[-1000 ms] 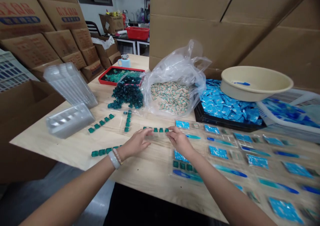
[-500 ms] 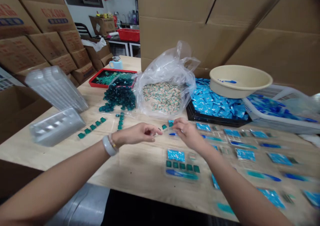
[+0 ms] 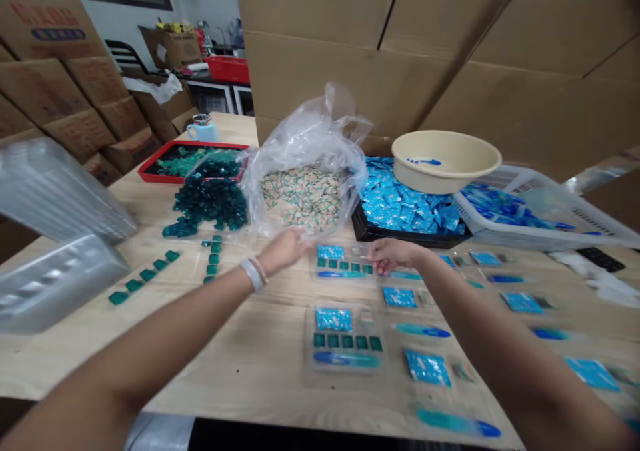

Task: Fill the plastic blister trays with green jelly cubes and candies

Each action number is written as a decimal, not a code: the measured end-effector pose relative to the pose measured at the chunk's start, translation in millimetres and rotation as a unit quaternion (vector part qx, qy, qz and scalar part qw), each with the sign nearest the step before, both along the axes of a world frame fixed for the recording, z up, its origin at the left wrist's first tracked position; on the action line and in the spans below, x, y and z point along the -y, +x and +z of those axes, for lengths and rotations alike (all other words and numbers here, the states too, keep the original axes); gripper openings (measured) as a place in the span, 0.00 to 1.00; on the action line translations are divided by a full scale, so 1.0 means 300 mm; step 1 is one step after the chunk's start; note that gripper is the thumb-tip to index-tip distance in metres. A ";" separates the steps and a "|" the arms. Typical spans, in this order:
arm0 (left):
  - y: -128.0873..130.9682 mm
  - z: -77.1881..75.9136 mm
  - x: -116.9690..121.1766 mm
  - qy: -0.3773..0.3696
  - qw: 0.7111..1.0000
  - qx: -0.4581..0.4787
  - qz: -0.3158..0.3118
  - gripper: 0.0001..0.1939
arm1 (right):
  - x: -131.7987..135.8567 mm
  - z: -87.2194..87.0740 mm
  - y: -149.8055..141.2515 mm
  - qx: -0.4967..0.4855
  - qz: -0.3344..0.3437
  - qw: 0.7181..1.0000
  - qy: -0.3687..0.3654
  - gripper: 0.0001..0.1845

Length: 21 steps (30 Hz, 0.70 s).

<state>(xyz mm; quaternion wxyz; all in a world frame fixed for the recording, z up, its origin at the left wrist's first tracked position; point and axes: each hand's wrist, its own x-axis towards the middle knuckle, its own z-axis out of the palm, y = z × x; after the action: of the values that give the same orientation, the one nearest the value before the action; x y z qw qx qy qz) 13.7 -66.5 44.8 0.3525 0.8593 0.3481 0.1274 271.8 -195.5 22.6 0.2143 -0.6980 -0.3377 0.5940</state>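
Note:
A clear plastic tray (image 3: 344,283) lies in front of me with a blue printed packet (image 3: 331,252), a row of green cubes (image 3: 345,266) and a blue-and-teal pen-shaped piece (image 3: 341,275) in it. At its upper left is my left hand (image 3: 284,251), its fingers reaching rightward and smeared. My right hand (image 3: 393,256) has curled fingers at the tray's right end, beside the last cube; what they pinch is hidden. Nearer me lies another filled tray (image 3: 345,368). Left of my left hand, loose green cubes stand in a slanted row (image 3: 147,276) and an upright row (image 3: 214,260).
Behind are a dark green heap (image 3: 207,203), a plastic bag (image 3: 310,138) of small packets, a black tray (image 3: 407,238) of blue packets, a cream basin (image 3: 447,164) and a white basket (image 3: 545,231). Stacked clear trays (image 3: 55,191) stand left; more part-filled trays spread right.
Both hands have brought the row of green cubes rightward, and it now lies in the tray between packet and pen-shaped piece. The view has turned to the right.

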 end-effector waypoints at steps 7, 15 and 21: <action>0.099 -0.199 0.207 0.022 0.990 -0.103 0.095 0.19 | -0.045 -0.097 -0.116 0.400 0.017 0.914 0.070 0.08; -0.114 -0.094 0.332 0.118 0.987 -0.067 0.082 0.27 | 0.036 -0.010 -0.299 0.530 0.092 0.832 0.134 0.15; -0.901 -0.050 0.499 0.266 0.920 -0.258 0.125 0.43 | 0.104 0.012 -0.838 0.279 0.375 0.785 0.407 0.29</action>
<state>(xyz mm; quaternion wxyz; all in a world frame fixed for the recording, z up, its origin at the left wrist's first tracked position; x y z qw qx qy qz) -256.5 -216.2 29.9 -0.0099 0.8742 0.4843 0.0325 20.6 -226.8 26.2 0.1356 -0.4999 -0.8283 0.2138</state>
